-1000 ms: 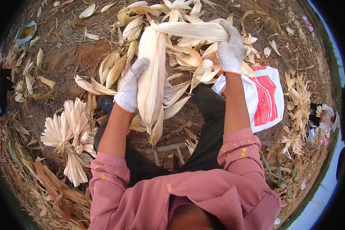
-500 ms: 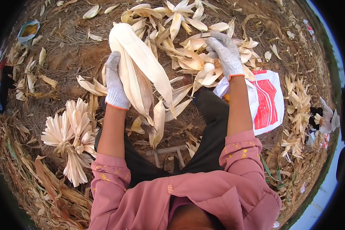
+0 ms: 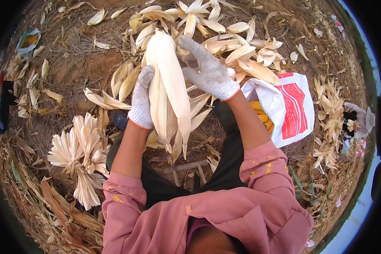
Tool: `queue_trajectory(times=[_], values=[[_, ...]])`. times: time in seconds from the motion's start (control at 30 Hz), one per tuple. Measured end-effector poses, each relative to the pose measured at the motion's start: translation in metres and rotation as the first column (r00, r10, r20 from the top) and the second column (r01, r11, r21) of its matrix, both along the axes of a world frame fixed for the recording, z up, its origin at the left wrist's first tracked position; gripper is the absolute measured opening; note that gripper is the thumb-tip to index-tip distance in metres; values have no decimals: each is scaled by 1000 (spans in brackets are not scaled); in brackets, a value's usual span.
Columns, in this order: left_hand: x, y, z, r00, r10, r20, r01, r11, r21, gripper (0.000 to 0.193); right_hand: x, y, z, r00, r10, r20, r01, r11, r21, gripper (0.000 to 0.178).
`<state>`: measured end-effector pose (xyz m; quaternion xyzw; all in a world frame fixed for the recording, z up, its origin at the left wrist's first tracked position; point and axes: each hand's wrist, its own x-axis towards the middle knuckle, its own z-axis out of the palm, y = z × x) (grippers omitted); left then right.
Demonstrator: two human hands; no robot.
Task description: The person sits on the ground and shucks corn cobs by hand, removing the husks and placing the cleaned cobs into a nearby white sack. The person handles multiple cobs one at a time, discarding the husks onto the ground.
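Observation:
An ear of corn in pale, dry husk is upright in front of me, its loose husk leaves hanging toward my knees. My left hand, in a grey-white knit glove with an orange cuff, grips its left side; the fingers behind it are hidden. My right hand, gloved alike, is just right of the ear's upper part with thumb and fingers spread, holding nothing. Beyond it lies a heap of stripped husks.
A white-and-red sack with yellow corn ears in its mouth lies by my right knee. Bundled husks stand at my left. A small bag sits far left. Another person is at the far right edge.
My right hand has come left from the husk heap to beside the ear. My left hand has shifted right with the ear, which is now more upright. The sack's corn shows more.

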<state>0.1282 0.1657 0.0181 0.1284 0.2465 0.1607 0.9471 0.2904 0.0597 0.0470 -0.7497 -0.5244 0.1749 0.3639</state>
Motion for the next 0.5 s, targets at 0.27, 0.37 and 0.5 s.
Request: queue_trajectory(times=[0.27,0.37,0.5], values=[[3,-6,11,969,-128,-209,161,976,149,52,6,0,-4,932,-39,361,-150,864,480,48],[-2,-6,0,941,-258,-219,289,950,122,57,4,-8,-8,941,-91,325,-21,946,324,44],[7,-13,-26,927,-237,-290,362,764,534,64,29,-20,-54,940,-342,10,341,940,28,49]])
